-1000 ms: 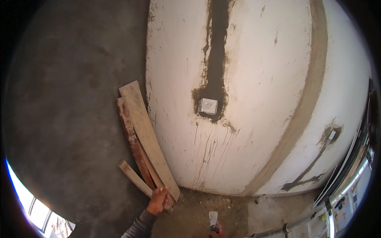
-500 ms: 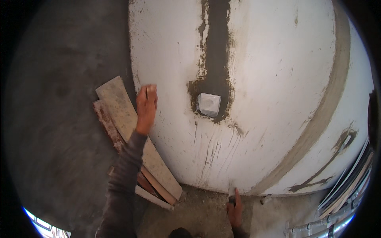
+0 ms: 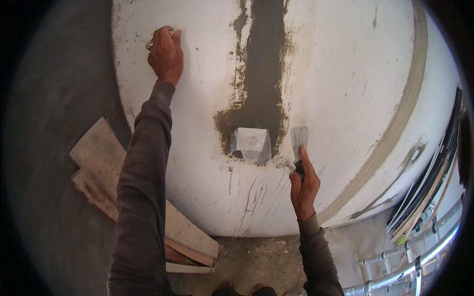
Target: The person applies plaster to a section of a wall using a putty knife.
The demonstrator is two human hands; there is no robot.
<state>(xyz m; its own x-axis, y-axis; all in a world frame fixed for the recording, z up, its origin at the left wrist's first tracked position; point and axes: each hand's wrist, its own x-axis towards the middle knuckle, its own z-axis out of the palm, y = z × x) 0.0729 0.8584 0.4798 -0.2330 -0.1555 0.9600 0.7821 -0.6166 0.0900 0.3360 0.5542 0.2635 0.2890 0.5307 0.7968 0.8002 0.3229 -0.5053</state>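
My right hand [image 3: 307, 190] grips a putty knife [image 3: 299, 140] by its dark handle, forefinger stretched along it. Its blade points up against the white wall [image 3: 340, 98], to the right of a square switch box [image 3: 253, 143] covered in clear plastic. Above that box runs a vertical strip of grey mortar [image 3: 266, 64] with ragged edges. Up on the wall's left part, my left hand [image 3: 167, 54] is closed, its knuckles near the surface. A small pale bit shows at its fingers, but what it is I cannot make out.
Boards [image 3: 190, 224] lean at the lower left, partly behind my left arm. Dark grey wall [image 3: 59, 123] borders the white one. A tan mortar band [image 3: 395, 133] curves down the right. Long strips [image 3: 434, 172] and metal scaffold tubes [image 3: 410, 269] stand at the lower right.
Both hands have risen along the wall. My left hand reached higher; my right hand brought the putty knife up from low down to beside the box. The view has shifted.
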